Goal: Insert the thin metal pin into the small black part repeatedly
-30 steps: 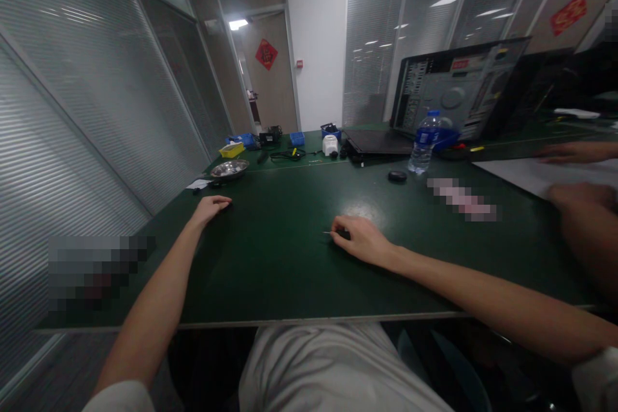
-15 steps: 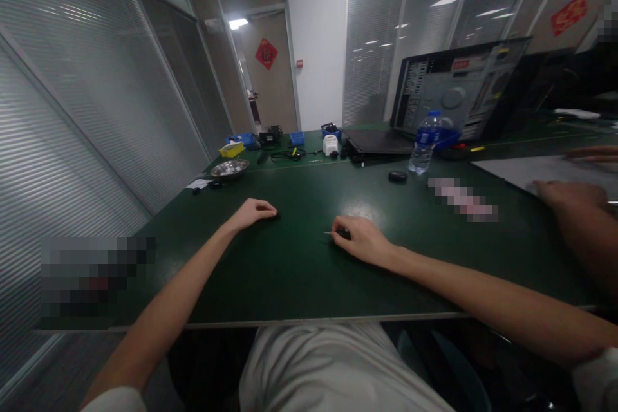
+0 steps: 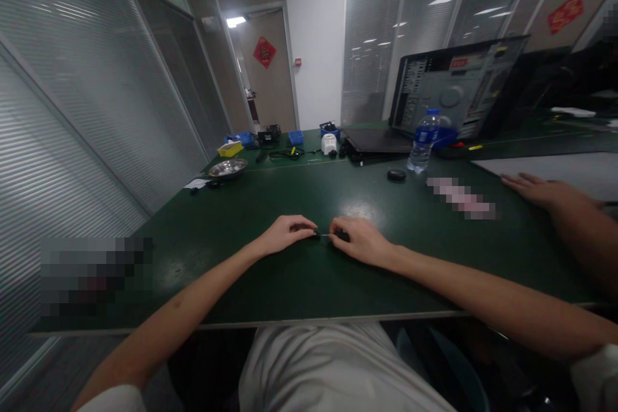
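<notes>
L hand (image 3: 290,234) moved nr R hand (image 3: 363,239) at green tbl (image 3: 290,290), blinds (image 3: 91,122) L.

I observe a small black part (image 3: 316,235) pinched in the left hand (image 3: 288,234), close to the desk (image 3: 270,290). I also observe a dark item (image 3: 342,235), partly covered by the right hand (image 3: 361,241); its thin, light shaft (image 3: 325,235) is roughly level and points toward the black part. I cannot confirm contact.

Slvs (image 3: 116,398) are short, lt gry; garment (image 3: 309,367) gry, creased.
</notes>
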Motion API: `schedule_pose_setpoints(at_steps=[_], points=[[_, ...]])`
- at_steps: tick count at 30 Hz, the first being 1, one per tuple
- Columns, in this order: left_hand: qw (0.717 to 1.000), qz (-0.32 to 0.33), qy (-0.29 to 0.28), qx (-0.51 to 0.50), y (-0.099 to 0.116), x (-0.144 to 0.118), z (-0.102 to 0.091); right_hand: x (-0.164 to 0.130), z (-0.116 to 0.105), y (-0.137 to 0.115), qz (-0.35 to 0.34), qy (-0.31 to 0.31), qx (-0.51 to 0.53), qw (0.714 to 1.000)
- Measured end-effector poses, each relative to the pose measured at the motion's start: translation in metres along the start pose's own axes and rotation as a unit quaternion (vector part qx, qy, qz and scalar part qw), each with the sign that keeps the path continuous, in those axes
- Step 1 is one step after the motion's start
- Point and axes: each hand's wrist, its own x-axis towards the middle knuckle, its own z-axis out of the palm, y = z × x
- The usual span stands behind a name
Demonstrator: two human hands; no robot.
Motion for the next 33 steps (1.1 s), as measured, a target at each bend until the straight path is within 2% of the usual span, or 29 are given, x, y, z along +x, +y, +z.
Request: schedule_pose_setpoints(at_steps=[8, 16, 33], points=[[0.999, 0.024, -0.004, 0.036, 0.006, 0.000, 0.005, -0.001, 0.001, -0.001, -0.015, -0.010, -0.014, 1.000], [0.998, 0.041, -0.003, 0.037, 0.006, -0.001, 0.005, -0.003, 0.006, 0.000, -0.027, 0.005, -0.013, 1.000], [0.999, 0.026, 0.033, 0.023, 0.009, 0.001, 0.016, -0.001, 0.012, -0.008, -0.067, -0.006, -0.030, 0.997]])
